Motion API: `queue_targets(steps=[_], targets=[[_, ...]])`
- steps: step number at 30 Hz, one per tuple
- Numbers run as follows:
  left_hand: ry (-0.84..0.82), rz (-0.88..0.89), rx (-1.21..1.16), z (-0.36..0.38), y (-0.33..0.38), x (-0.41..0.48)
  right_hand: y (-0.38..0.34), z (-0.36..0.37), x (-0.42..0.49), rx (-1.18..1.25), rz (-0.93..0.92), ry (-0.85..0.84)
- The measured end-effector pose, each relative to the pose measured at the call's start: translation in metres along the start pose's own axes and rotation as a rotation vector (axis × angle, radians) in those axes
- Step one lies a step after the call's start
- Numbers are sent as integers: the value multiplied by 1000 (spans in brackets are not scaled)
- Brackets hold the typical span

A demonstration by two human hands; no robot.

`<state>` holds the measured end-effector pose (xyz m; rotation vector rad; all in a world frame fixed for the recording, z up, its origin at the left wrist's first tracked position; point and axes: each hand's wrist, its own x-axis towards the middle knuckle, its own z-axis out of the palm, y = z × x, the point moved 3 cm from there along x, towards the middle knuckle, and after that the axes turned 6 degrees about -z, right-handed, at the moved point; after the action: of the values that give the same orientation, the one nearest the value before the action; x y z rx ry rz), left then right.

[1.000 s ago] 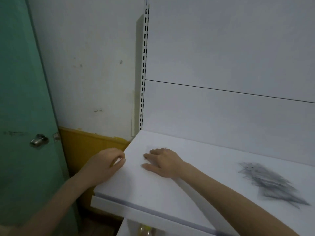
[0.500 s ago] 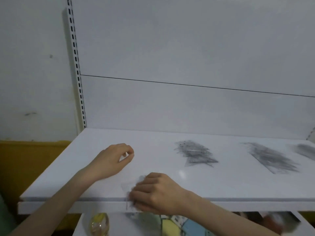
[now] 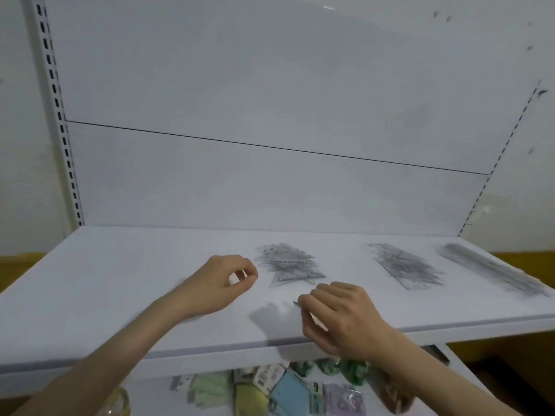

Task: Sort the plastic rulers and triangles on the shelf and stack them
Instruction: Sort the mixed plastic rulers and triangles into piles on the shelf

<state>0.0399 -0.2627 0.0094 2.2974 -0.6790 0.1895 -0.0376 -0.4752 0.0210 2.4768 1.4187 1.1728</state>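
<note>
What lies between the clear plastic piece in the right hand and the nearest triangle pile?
Nothing visible: only open shelf separates the clear plastic piece, pinched by the right hand, from the triangle pile.

We face a white shelving unit [image 3: 90, 280]: its back panel [image 3: 270, 85] split by a dark seam, slotted uprights [image 3: 57, 115] at both sides, a pale wall [image 3: 18, 145] with a yellow band [image 3: 18, 265] behind.

The shelf [image 3: 99, 289] is bare from its left edge to the middle. A triangle pile [image 3: 286, 264], a second pile [image 3: 405, 265] and a ruler pile [image 3: 492, 273] fill the right half, with bare gaps between them.
</note>
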Motion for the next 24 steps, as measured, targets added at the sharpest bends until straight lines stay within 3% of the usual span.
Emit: queue_targets(steps=[4,9,14,18,24], targets=[[-24,15,13,17,-1,10,47,14,-19,-166,115,-96],[0,-55,49,13,-26,8,99,67,-4,-130,280,-195],[69,-115,80,-18,-50,-2,111,112,41,-78,269,-390],[95,-164,84,-29,-62,-10,115,137,39,4,372,-656],[45,-146,100,-23,-61,5,119,129,37,80,439,-593]])
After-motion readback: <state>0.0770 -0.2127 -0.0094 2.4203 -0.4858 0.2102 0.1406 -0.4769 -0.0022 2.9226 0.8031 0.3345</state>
